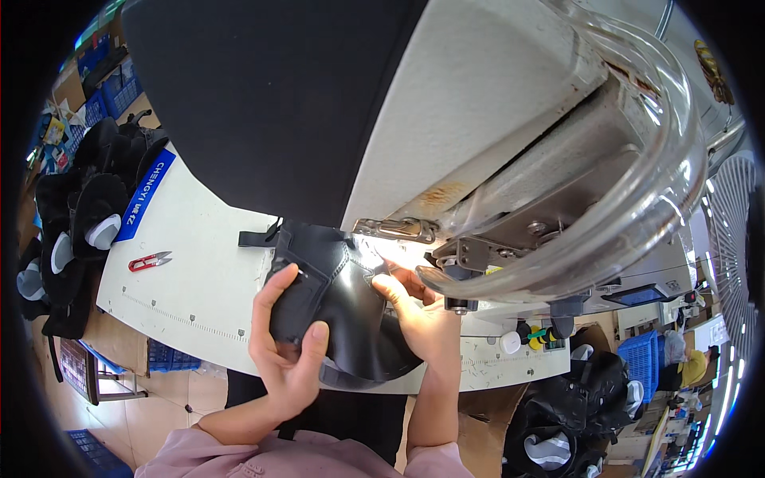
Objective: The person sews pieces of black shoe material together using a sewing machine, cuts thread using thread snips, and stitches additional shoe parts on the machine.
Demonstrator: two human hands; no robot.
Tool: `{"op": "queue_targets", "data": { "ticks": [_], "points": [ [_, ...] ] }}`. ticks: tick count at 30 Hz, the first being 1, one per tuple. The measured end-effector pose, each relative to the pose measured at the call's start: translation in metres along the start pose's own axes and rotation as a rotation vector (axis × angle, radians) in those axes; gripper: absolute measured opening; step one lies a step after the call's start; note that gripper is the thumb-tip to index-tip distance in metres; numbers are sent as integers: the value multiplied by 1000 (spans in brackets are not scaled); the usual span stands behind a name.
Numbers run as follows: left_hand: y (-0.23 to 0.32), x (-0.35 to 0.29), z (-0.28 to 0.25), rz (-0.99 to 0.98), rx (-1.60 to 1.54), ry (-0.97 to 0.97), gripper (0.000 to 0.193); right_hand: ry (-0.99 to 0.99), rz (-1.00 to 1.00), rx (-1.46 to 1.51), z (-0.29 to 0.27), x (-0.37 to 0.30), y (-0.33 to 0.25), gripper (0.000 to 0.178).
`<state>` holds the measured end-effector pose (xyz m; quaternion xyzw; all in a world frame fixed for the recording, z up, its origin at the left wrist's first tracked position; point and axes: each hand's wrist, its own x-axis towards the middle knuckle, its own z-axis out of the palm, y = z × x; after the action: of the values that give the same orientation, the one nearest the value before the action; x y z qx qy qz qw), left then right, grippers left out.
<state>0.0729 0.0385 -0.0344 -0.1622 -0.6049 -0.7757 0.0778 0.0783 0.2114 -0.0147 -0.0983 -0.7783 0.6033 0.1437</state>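
Red snips (pixel 150 261) lie on the white tabletop (pixel 203 299). The left hand (pixel 280 366) grips the glossy black shoe upper (pixel 355 327); the right hand (pixel 426 328) pinches its right side, close by the sewing machine (pixel 478 111). I'd support both sides evenly, leather smooth, fingertips clear of the mechanism.

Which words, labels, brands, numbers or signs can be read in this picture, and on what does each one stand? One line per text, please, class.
Blue strip on the left edge of the white table: clear, large white lettering, described here rather than copied.
Ruler scale along the table's near edge: figures too small to read.
Glossy black piece in both hands: no lettering visible.
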Motion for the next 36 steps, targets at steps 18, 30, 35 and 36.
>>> {"op": "queue_targets", "data": {
  "ticks": [18,30,35,36],
  "points": [
    [18,89,-45,-240,-29,-247,43,327,-216,-44,52,-11,-1,22],
    [26,116,-49,-324,24,-234,40,470,-331,-92,79,-7,4,27],
    [25,78,-37,34,167,-212,56,352,-243,28,81,-19,33,48],
    [27,75,-34,169,352,-264,55,351,-239,24,81,-21,30,48]
  ]
}}
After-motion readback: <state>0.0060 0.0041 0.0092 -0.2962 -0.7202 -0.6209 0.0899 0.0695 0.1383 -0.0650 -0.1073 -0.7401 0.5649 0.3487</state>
